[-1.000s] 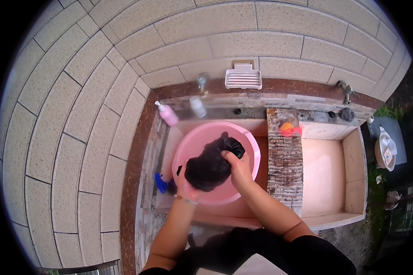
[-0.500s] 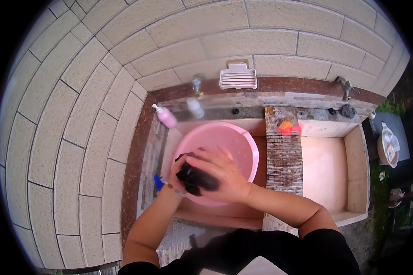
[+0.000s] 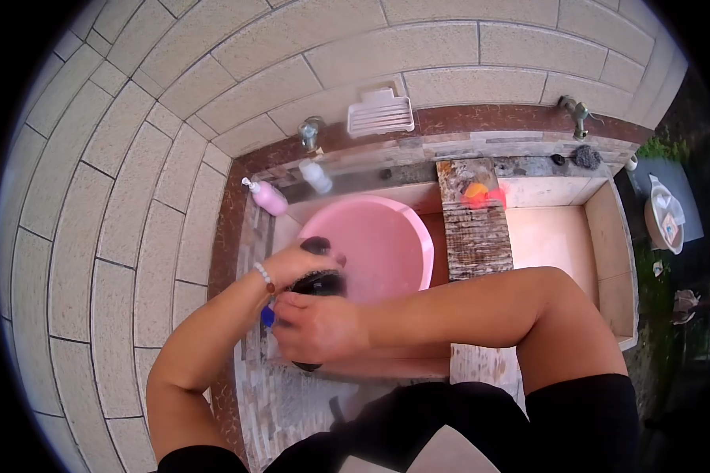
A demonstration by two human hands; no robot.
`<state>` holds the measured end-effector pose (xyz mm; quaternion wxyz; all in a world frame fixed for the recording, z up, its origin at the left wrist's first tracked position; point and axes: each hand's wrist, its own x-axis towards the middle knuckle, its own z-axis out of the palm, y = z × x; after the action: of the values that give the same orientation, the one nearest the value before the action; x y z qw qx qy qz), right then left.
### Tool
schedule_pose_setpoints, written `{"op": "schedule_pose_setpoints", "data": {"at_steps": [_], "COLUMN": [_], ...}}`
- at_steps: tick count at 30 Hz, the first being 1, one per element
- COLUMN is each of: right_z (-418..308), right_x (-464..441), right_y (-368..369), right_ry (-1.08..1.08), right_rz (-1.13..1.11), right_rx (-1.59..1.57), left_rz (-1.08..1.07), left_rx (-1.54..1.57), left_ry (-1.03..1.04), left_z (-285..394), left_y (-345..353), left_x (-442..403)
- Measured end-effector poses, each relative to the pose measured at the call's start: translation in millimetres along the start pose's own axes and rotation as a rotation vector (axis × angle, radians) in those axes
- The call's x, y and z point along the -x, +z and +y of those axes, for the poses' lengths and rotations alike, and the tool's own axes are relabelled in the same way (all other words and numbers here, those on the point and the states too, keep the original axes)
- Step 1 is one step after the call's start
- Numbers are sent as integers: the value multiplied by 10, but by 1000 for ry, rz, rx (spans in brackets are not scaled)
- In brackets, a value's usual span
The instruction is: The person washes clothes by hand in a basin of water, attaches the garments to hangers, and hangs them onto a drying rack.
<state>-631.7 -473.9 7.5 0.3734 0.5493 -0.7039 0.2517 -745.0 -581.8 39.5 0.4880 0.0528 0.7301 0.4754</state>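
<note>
Over the left side of a pink basin (image 3: 427,260) both hands hold a dark, wet-looking black item (image 3: 323,284); its exact kind is not clear. My left hand (image 3: 296,264), with a beaded bracelet at the wrist, is closed on its far part. My right hand (image 3: 319,327) grips the near part, fingers curled, and a dark end pokes out below it. The hands hide much of the item. Water with some froth lies in the basin. A small blue object (image 3: 268,317) shows beside the right fingers, partly covered.
A pink pump bottle (image 3: 268,197) and a whitish bottle (image 3: 315,177) stand behind the basin, below a tap (image 3: 311,132). A ridged washboard slab (image 3: 479,244) bearing an orange-pink item (image 3: 481,195) divides off the right sink (image 3: 548,236). A soap dish (image 3: 380,114) hangs on the wall.
The hands have moved apart from their overlapped hold. My right hand has come nearer my body, and the black item is turned and stretched between them. The camera view has shifted slightly.
</note>
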Motion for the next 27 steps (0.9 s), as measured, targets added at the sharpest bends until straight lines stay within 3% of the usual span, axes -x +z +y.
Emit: {"op": "schedule_pose_setpoints", "data": {"at_steps": [4, 12, 14, 17, 23, 27], "right_z": [54, -37, -134, -292, -508, -469], "right_x": [111, 211, 248, 308, 300, 190], "right_y": [64, 121, 185, 378, 817, 782], "right_ry": [-39, -109, -118, -57, -28, -66], "right_rz": [57, 239, 207, 134, -435, -954], "right_rx": [-67, -202, -152, -84, 263, 55], "left_rz": [36, -320, -188, -44, 53, 112], "left_rx": [85, 338, 99, -258, -609, -821], "left_ry": [-22, -93, -178, -109, 23, 92], "left_z": [-136, -250, -352, -380, -485, -617], "left_y": [-2, -66, -31, 77, 315, 501], "left_x": [-1, 51, 61, -51, -286, -453]}}
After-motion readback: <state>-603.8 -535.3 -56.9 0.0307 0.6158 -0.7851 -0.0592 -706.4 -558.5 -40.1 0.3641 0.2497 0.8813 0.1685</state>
